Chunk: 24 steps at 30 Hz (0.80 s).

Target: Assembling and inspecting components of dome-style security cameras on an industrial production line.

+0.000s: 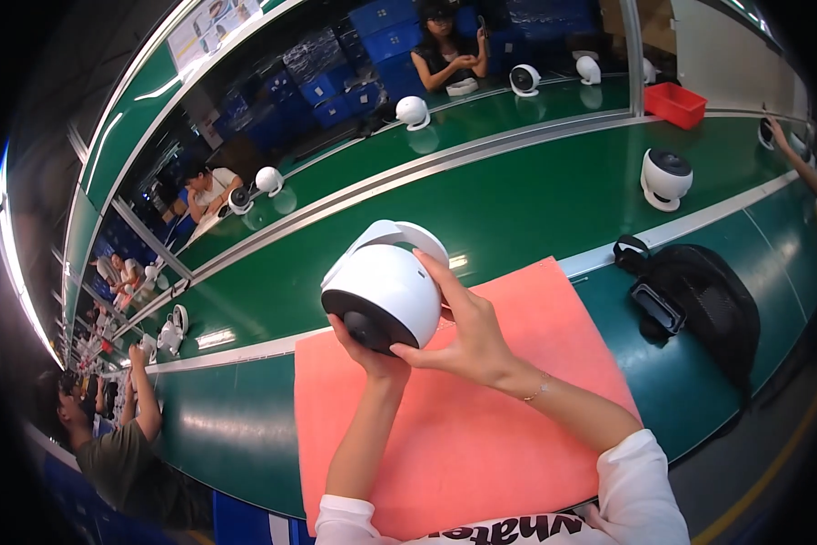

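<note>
Holding the unit two-handed over the mat

Unit point(395, 286), white and round, sits in both my hands, raised above the pink mat point(481, 445). Its black face point(358, 318) tilts down and toward me; bracket point(354, 247) sits on the far, upper side. Left hand point(376, 361) cups it from below, probably taking the weight. Right hand point(470, 341) spreads wide around the right side, thumb by the black face's edge, fingers up the shell, likely to steady it. Both hands are curved only as far as the bulk allows; exact left finger contact is partly hidden.

Mat lies on the green bench point(236, 409) right in front of me, presumably as padding against scratches. Beyond runs the green belt point(526, 213), with another unit point(667, 177) standing on it, upper right. Black bag point(722, 313) rests on the bench, right of the mat, seemingly parked aside.
</note>
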Tool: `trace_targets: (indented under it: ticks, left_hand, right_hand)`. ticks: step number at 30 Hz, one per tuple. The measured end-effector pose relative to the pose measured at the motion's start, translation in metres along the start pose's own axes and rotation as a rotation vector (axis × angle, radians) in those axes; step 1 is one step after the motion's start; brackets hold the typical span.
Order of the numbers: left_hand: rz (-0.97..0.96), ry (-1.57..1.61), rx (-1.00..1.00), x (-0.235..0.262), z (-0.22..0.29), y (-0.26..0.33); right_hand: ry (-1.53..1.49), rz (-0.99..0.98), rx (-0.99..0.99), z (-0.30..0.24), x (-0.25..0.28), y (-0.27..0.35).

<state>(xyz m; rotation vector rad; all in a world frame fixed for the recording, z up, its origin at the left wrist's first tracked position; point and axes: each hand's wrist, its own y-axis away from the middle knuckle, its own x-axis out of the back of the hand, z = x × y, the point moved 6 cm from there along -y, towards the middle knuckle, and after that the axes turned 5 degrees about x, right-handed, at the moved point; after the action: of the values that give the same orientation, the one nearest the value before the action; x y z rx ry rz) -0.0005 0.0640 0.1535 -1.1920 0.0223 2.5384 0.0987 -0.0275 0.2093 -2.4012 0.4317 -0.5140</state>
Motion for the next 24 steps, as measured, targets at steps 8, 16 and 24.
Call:
trace_targets:
  ticks: [8,16,24]
  left_hand:
    - [-0.079,-0.124,0.603,0.007,-0.055,-0.049]
    - [0.144,-0.049,0.596,0.042,-0.096,-0.122]
    - [-0.032,-0.599,0.580,0.052,-0.110,-0.091]
  right_hand:
    - [-0.389,0.048,-0.428,0.109,0.014,0.002]
    - [-0.031,-0.159,-0.529,0.169,0.012,0.030]
    - [0.294,-0.230,-0.336,0.154,0.016,0.032]
